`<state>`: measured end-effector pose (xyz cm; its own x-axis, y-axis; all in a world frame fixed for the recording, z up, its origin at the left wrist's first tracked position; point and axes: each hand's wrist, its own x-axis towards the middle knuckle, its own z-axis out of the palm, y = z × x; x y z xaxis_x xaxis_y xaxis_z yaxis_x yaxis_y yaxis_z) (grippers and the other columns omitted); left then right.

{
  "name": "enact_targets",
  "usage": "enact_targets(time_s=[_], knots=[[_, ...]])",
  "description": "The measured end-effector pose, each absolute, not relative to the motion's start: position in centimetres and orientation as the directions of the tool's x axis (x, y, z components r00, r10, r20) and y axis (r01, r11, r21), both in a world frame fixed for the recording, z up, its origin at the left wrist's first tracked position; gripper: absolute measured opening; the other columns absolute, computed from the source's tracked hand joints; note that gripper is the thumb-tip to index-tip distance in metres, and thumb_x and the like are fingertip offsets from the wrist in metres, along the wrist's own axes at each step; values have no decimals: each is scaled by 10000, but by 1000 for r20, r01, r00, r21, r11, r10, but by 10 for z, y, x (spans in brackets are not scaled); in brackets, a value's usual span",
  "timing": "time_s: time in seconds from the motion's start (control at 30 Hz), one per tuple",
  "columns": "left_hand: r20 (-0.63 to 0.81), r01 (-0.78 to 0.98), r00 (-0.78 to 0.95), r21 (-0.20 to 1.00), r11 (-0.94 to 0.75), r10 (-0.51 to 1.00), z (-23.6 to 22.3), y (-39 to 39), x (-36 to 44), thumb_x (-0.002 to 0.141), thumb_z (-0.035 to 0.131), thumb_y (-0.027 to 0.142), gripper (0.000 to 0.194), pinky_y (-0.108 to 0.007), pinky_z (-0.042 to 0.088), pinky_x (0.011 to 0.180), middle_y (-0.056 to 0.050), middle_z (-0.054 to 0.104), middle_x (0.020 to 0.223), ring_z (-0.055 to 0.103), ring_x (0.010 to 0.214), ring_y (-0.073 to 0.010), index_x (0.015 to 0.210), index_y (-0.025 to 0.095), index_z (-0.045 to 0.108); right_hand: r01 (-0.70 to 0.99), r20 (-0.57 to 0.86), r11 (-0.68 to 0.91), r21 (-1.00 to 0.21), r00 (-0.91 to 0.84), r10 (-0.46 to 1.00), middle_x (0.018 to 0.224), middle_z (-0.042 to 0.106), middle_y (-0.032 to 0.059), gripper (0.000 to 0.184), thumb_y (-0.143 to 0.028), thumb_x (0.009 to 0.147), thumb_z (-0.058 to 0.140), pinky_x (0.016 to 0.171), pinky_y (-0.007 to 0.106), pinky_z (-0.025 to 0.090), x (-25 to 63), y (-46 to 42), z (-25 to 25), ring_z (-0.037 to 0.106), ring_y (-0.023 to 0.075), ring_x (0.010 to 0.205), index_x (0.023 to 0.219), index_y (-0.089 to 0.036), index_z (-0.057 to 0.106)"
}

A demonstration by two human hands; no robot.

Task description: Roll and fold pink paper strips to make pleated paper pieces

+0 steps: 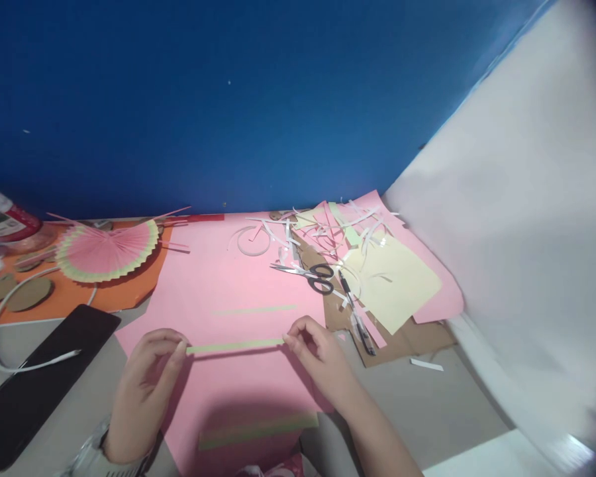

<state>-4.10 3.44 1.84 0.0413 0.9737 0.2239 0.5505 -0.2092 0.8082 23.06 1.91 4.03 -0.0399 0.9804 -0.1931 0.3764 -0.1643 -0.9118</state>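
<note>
- A grey table (427, 404) is set against a blue wall (228, 99); a pink sheet (228, 291), scissors (310, 275) and paper scraps (328, 232) are spread over it.
- A pale green paper strip (236, 346) is stretched level just above the pink sheet.
- Its ends are pinched by the left hand (146, 384) and right hand (318, 354), fingertips closed tight.

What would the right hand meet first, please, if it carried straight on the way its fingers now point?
The right hand points leftward along the green paper strip it pinches, so it would probably meet the left hand holding the other end first; depth is hard to judge.
</note>
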Motion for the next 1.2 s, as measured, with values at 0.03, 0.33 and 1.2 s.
enact_targets(time_s=[0.03,0.33,1.2], knots=[[221,544,37,813,-205,975,18,34,-41,847,527,241,51,-321,404,845,-28,534,949,527,926,-177,810,212,546,367,-197,-167,-915,-46,979,756,532,-21,160,-343,888,475,649,248,357,231,19,41,481,128,708,812,-205,502],[256,555,70,793,-250,964,18,34,-42,832,545,222,72,-315,406,831,-30,533,926,529,914,-175,762,204,544,378,-96,-80,-922,-23,995,805,533,-6,124,-261,880,502,705,254,380,235,21,39,509,131,760,772,-201,511],[215,425,251,852,-307,944,25,29,-40,852,479,127,123,-299,477,754,-35,535,901,551,883,-170,828,221,555,442,-181,-140,-886,-53,982,823,557,13,169,-314,908,444,714,295,401,251,11,61,530,151,744,784,-207,488]])
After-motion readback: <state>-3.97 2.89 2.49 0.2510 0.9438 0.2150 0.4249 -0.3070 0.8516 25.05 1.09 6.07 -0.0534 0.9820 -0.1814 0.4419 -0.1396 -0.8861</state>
